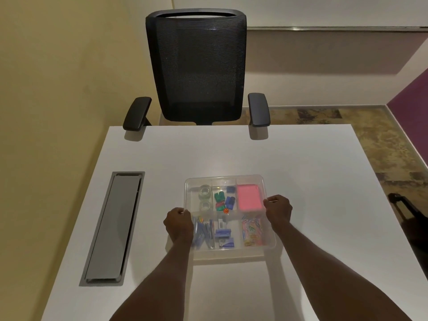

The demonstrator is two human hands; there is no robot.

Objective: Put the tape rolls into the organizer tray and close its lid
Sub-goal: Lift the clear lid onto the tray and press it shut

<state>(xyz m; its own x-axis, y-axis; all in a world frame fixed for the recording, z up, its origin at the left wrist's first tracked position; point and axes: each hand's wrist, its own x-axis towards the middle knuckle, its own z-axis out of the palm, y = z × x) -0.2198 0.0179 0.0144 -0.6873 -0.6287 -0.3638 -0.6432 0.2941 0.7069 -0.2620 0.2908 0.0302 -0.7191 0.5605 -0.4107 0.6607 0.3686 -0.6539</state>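
A: Start at the left. What's over there?

B: A grey cable-port cover (pixel 113 228) set flush into the white desk (pixel 301 181), well apart from the work. Nothing about it interferes.

A: And the left hand?

B: The left hand (pixel 178 224) is curled closed at the left edge of the clear organizer tray (pixel 271 242), fingers pinched on what looks like the rim of a transparent lid (pixel 228 178) lying over the tray. The lid is hard to tell from the tray itself, so I say that as a judgement.

A: Where are the tape rolls?

B: Both clear tape rolls (pixel 205 191) sit in the far-left compartment, one behind the other. That part of the job looks done.

A: What else is inside?

B: Moving right: green and blue clips (pixel 223 200) in the far-middle compartment, a pink pad (pixel 249 196) far right. Near row: pens (pixel 203 232), blue staple boxes (pixel 223 234), coloured paper clips (pixel 252 230).

A: The right hand?

B: The right hand (pixel 278 212) is closed the same way on the right edge. Gripping both sides evenly would keep the lid level, I think, so that it seats squarely.

A: Anything in the way?

B: Nothing seems to stand above the rim. The black mesh chair (pixel 196 66) waits at the far side of the desk, clear of it all.
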